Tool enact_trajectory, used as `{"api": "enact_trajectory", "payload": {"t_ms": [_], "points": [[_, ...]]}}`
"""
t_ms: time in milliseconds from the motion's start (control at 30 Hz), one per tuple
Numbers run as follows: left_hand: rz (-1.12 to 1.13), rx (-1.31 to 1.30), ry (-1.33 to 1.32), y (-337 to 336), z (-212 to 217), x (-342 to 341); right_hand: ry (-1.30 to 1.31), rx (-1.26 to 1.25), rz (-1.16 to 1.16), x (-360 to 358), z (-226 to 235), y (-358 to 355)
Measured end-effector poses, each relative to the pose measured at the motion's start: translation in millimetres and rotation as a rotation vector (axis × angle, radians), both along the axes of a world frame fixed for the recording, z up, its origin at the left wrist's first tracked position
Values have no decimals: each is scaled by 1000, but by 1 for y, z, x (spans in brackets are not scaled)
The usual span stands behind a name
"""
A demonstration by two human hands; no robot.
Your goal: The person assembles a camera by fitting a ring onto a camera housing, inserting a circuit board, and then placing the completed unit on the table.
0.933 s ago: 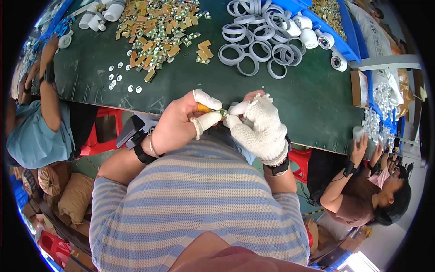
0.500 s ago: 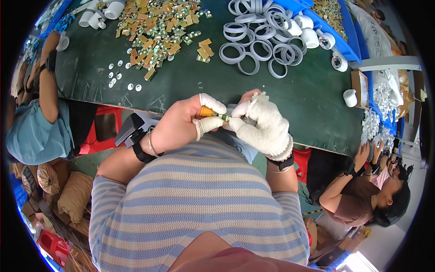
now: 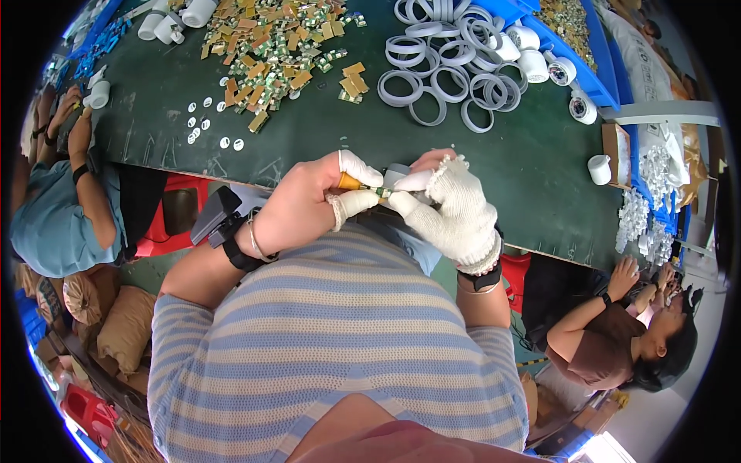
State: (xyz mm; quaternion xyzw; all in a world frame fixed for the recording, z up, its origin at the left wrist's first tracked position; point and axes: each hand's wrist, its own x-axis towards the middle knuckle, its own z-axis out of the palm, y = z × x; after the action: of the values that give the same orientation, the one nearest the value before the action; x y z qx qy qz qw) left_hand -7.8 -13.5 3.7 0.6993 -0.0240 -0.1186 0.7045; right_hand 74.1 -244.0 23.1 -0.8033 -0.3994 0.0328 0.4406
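Left hand [image 3: 302, 194]: grip is pinching a small green circuit board [image 3: 379, 191] by the near edge of the table [image 3: 532, 177], an amber piece [image 3: 349, 182] showing behind. Right hand [image 3: 457, 207]: gloved grip is pinching the opposite end, beside a grey part [image 3: 396, 172]; both are apparently adjusting, seemingly needing steady alignment.

One small green circuit board [image 3: 377, 191], one orange cylindrical handle [image 3: 349, 182]. Five white plastic housings [image 3: 532, 66] at right; three rounded white plastic cups [image 3: 198, 13] at upper left. About eleven small round white discs [image 3: 238, 144]. Well over a dozen matte grey plastic rings [image 3: 384, 87], too overlapped for exact counting. Roughly four brown-and-green rectangular boards [image 3: 354, 69] set apart; more, past counting, in one large pile [image 3: 282, 46]. At least two red plastic stools [image 3: 164, 231].
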Motion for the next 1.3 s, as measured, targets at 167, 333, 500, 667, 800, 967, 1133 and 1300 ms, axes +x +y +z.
{"api": "enact_trajectory", "payload": {"t_ms": [167, 333, 500, 667, 800, 967, 1133, 1300], "points": [[19, -21, -54, 0, -2, -1, -148, -97, 44, 6, 2, 0], [6, 223, -136, 2, 8, -2, -183, -77, 110, 12, -1, 9], [70, 380, -259, 1, -1, -9, -248, -85, 113, 7, 0, 19], [27, 254, -201, 2, -14, -7, -274, -226, 159, 10, 3, 21], [53, -270, -30, 29, -3, -10, -9, -122, 180, 7, 15, 18], [636, 243, -208, 124, 53, -9, -6, 108, -10, 22, 6, -17], [670, 750, -111, 233, 35, 18, 245, 199, -542, 73, 11, -74], [518, 660, -378, 165, -1, 30, -353, -343, -1485, 174, 5, -222]]}}
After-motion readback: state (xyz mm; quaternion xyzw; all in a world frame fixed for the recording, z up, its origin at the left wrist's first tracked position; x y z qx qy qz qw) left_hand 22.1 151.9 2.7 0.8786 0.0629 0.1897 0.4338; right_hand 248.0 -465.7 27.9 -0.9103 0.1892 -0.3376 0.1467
